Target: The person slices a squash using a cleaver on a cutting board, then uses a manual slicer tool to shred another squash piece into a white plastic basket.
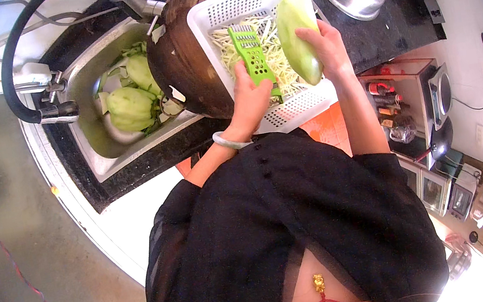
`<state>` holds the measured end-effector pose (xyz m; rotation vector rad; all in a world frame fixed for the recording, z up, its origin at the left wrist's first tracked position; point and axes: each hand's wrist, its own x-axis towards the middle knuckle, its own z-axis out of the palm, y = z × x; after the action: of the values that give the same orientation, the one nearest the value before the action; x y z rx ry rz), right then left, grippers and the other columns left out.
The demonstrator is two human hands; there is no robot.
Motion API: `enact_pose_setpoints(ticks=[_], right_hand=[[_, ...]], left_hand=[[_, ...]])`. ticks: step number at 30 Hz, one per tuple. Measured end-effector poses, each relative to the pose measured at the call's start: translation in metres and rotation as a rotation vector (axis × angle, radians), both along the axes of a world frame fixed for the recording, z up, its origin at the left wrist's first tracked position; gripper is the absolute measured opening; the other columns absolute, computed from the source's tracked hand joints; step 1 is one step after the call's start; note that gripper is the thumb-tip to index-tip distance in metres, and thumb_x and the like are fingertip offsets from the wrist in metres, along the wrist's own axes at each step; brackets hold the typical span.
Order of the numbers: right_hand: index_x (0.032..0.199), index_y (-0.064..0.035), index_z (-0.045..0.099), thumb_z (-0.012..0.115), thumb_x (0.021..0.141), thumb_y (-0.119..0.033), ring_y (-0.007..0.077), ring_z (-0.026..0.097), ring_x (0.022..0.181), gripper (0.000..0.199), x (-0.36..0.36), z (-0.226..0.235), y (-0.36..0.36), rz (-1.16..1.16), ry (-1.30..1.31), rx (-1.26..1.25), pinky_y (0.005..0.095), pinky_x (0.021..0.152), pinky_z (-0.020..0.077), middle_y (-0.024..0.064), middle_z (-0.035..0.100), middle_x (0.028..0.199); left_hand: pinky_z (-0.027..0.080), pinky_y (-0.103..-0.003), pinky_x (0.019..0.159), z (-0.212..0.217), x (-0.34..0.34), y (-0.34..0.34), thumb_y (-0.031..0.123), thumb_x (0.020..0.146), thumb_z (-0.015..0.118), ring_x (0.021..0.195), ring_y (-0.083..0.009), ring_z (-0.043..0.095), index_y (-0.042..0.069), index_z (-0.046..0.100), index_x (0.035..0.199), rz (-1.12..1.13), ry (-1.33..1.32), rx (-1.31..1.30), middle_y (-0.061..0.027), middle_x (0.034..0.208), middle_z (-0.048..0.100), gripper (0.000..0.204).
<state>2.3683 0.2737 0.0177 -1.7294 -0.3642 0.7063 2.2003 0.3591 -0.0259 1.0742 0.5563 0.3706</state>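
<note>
L grip: left hand (251, 101) closed on green grater (253, 55), long axis running away from body, over white basket (310, 106).
R grip: right hand (325, 44) closed on pale green papaya (296, 39), upright, just right of grater, apart.
Shreds (275, 43): in basket under grater.

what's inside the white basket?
The white basket holds pale shredded strips. The green grater, held by the left hand, covers part of the pile; the basket floor beneath stays hidden.
</note>
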Motion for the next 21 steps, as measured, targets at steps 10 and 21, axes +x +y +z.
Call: enact_pose_setpoints(ticks=[10, 21], right_hand=[[0.111, 0.0037, 0.058, 0.062, 0.08, -0.018, 0.0142, 0.061, 0.079, 0.038, 0.001, 0.006, -0.024, 0.153, -0.09, -0.028, 0.0277, 0.071, 0.0489, 0.009, 0.065, 0.093], [0.102, 0.0009, 0.057, 0.068, 0.079, -0.016, 0.0206, 0.056, 0.08, 0.031, -0.031, -0.021, 0.016, 0.339, -0.716, -0.419, 0.032, 0.073, 0.0451, 0.0121, 0.059, 0.089]], left_hand=[[0.029, -0.04, 0.108, 0.007, 0.013, 0.021, 0.008, 0.082, 0.056, 0.13, -0.0366, 0.036, -0.008, 0.029, 0.135, 0.107, 0.204, 0.915, -0.0296, 0.136, 0.037, 0.062], [0.047, -0.035, 0.085, -0.124, -0.144, 0.222, 0.007, 0.071, 0.074, 0.102, -0.0249, 0.055, -0.003, 0.048, 0.117, 0.936, 0.434, -0.067, -0.0153, 0.115, 0.055, 0.053]])
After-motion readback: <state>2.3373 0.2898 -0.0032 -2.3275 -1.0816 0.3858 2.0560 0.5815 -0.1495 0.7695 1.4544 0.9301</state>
